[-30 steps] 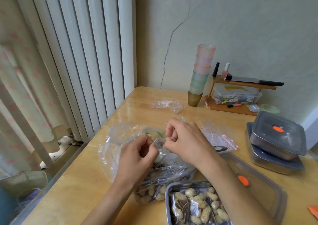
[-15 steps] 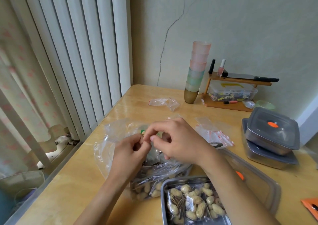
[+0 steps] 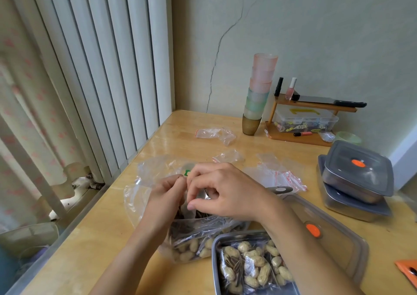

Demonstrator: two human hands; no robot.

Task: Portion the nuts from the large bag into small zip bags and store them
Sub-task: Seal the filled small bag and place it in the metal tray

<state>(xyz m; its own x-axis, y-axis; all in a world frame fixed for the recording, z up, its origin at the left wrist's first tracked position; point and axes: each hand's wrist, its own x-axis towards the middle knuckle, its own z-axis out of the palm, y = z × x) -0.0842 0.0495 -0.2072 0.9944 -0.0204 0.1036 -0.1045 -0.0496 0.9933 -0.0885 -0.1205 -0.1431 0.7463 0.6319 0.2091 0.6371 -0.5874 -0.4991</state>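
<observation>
**Q:** What are the hands doing at centre frame?

**A:** Both are clenched on clear plastic. The left hand [image 3: 165, 196] and right hand [image 3: 228, 193] meet fingertip to fingertip, fingers curled, pinching the top edge of a small bag [image 3: 181, 214] with dark contents (most of it hidden behind the knuckles).

**Q:** And the nuts?

**A:** The large bag [image 3: 146, 182] lies on the wooden tabletop [image 3: 94, 238] directly beneath the hands. Its loose plastic spreads toward the upper left, and peanuts [image 3: 187, 255] in the shell are heaped at its lower end. Just right of it, at bottom centre, a metal tray [image 3: 213, 261] holds filled zip bags [image 3: 250, 270] of peanuts. The right forearm crosses above its corner.

**Q:** What else is in the picture?

**A:** A grey lid [image 3: 338, 249] with an orange knob lies beside the tray at lower right. Two lidded containers [image 3: 358, 179] are stacked at the right edge. Empty zip bags [image 3: 285, 176] with red strips lie right of the hands, and a tower of plastic cups [image 3: 259, 91] stands by the wall.
</observation>
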